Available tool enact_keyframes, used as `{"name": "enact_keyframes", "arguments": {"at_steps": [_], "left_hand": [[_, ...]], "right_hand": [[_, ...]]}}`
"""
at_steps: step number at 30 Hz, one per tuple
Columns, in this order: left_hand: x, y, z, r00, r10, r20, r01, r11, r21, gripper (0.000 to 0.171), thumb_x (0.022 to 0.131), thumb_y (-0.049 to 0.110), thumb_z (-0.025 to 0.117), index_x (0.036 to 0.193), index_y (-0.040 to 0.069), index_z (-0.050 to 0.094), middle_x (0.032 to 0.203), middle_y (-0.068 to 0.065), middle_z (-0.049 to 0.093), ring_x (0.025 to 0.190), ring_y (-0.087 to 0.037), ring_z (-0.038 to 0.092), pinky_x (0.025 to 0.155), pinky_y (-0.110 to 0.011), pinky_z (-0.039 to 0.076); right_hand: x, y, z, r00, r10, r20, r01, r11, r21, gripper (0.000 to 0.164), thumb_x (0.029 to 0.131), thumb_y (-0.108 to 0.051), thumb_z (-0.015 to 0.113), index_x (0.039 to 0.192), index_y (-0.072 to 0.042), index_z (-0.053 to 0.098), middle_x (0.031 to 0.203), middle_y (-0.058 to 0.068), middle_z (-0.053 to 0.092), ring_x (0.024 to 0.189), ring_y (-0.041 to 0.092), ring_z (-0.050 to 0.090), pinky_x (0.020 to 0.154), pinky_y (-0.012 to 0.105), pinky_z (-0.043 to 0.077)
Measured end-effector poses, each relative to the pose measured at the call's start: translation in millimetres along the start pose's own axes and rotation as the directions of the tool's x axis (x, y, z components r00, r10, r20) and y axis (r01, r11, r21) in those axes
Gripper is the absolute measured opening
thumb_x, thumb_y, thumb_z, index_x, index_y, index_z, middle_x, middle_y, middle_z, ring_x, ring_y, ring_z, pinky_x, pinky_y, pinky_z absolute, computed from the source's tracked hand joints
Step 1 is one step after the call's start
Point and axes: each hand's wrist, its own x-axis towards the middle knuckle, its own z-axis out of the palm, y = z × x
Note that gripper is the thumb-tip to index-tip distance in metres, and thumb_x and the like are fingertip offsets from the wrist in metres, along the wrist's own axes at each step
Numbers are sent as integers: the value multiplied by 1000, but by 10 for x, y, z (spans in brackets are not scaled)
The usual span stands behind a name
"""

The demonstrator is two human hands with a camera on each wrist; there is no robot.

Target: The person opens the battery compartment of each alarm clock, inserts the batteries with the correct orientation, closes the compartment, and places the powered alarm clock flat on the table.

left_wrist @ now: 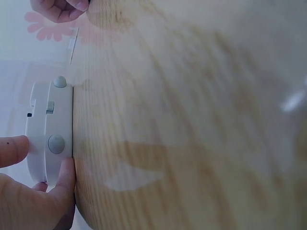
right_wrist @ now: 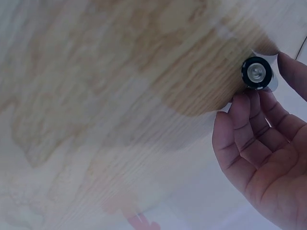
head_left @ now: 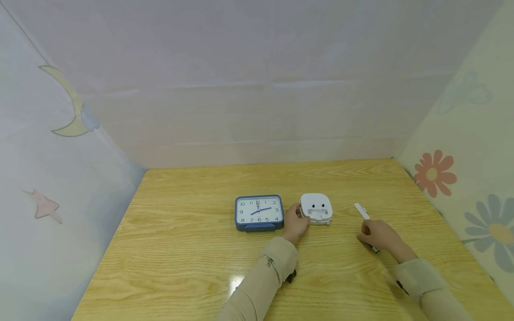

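A white, rounded-square clock point(head_left: 309, 200) lies on its face, with two dark knobs and an open battery compartment showing on its back. My left hand point(head_left: 295, 223) grips its left side; in the left wrist view, fingers and thumb point(left_wrist: 13, 150) hold its edge beside two round feet. To the right, my right hand point(head_left: 380, 233) pinches a battery point(right_wrist: 256, 73) low over the table; whether the battery still touches the wood is unclear. Its silver end point(head_left: 375, 250) pokes out below the fingers in the head view. Just beyond that hand lies a thin white battery cover point(head_left: 362, 211).
A blue-framed clock point(head_left: 259, 212) stands left of the left hand, its dial facing up toward me. Wood-grain tabletop point(head_left: 180, 263) extends around everything. Pale fabric walls point(head_left: 257, 111) enclose the table's back and sides, with printed flowers point(head_left: 435, 174) on the right one.
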Motion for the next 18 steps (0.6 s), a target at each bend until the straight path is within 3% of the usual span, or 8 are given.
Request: {"name": "enact_keyframes", "arguments": {"at_steps": [18], "left_hand": [[-4, 3, 6, 1000, 3, -14, -2, 1000, 20, 49, 75, -3, 63, 122, -2, 51, 97, -6, 55, 92, -17, 52, 80, -31, 46]], "right_hand": [[-51, -85, -23, 999, -44, -33, 43, 998, -36, 10, 81, -5, 63, 74, -6, 57, 62, -5, 51, 51, 8, 42, 46, 24, 36]]}}
